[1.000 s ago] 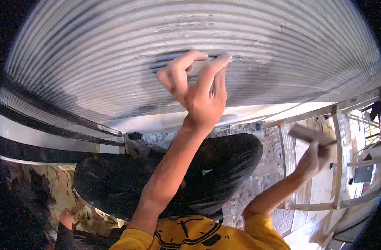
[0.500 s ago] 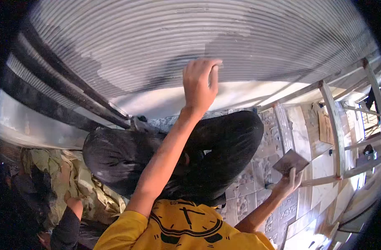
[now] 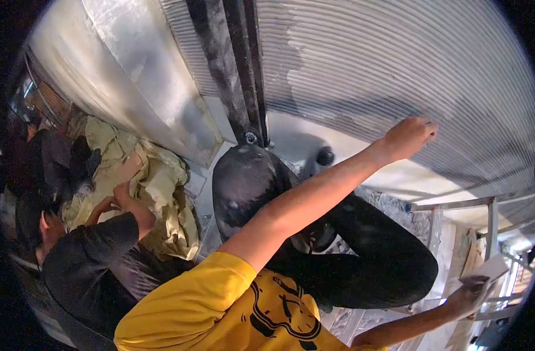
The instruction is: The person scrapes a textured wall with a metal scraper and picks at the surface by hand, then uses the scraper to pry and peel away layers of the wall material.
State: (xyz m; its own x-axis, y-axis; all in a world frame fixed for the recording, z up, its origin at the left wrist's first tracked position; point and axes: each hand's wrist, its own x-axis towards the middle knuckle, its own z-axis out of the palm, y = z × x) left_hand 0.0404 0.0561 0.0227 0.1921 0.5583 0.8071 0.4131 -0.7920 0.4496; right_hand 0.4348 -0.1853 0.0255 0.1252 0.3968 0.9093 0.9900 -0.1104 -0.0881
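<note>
My left hand is closed, its curled fingers right at the grey ribbed wall panel. I cannot tell what, if anything, is inside those fingers. Off to the lower right, my right hand grips a thin, flat square sheet, which is tilted and looks pale in the light. The panel carries darker and lighter patches, with a smooth pale band along its bottom. My bent knees in dark trousers lie between the two arms.
Dark vertical posts stand left of the panel. At left, a co-worker in a dark shirt sits by crumpled yellowish sheeting, holding a flat brownish piece. A metal ladder-like frame stands at right.
My view has turned left, bringing the posts and the co-worker further in. My left hand now appears further right along the panel, still closed. The square sheet in my right hand has tilted.
</note>
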